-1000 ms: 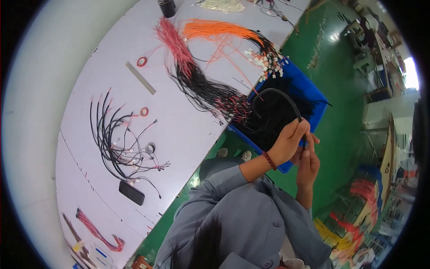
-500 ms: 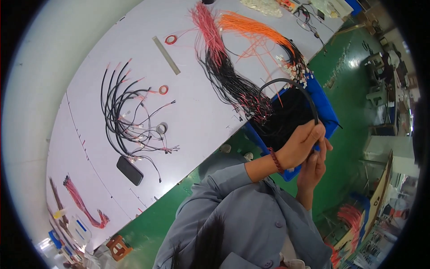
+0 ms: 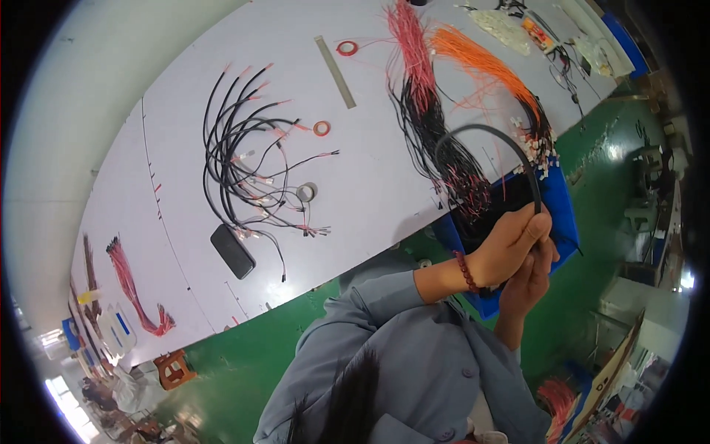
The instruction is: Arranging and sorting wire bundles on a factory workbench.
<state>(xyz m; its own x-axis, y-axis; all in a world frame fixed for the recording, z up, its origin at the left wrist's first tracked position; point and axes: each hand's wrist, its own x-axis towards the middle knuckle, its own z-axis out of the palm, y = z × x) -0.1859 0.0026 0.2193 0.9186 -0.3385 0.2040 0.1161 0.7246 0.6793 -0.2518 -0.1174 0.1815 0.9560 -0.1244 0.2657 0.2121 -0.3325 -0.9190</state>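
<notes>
A black flexible tube (image 3: 488, 127) arcs up and over to the left from my left hand (image 3: 510, 244), which is closed round its lower end. A beaded bracelet circles that wrist. My right hand (image 3: 526, 285) presses its curled fingers against the left one from below; whatever they pinch is hidden. Both hands are above a blue bin (image 3: 566, 203) with dark material in it. Beside them, a bundle of black wires with pink ends (image 3: 410, 48) hangs partly over the table edge into the bin. An orange wire bundle (image 3: 484, 63) with white connectors lies to its right.
On the white table (image 3: 362, 170) lie several black cable assemblies (image 3: 222, 148), a dark phone (image 3: 233, 251), a metal ruler (image 3: 335, 72), red tape rolls (image 3: 346, 48) and a grey roll (image 3: 306, 192). A pink wire bundle (image 3: 129, 285) is at far left. Below is green floor (image 3: 251, 362).
The view has shifted, so the table and its contents sit farther right and the near-left items higher. Both hands keep the same grip, and the tube's arc looks much the same.
</notes>
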